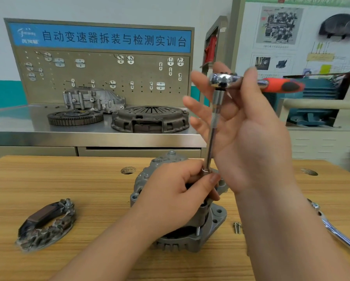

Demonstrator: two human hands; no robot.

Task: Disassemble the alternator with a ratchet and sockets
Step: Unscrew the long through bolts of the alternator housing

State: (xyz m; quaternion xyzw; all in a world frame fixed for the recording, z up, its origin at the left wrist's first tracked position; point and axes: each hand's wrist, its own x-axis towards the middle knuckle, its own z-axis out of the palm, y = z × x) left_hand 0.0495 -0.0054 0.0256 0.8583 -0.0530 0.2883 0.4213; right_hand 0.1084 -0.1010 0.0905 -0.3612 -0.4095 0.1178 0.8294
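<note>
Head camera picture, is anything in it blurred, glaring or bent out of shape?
Head view: the raised ratchet has a smeared orange handle and glare on its chrome head; the extension bar below is sharper; the pegboard leans from the wide lens; lighting is even, with soft shadow under the alternator.

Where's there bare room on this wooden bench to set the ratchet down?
Best is the bare wood at back left of the bench, bordered by the rectifier plate, the round hole and the alternator. The back right corner also looks free. Right of the alternator is crowded: two screws and a chrome wrench lie there.
</note>
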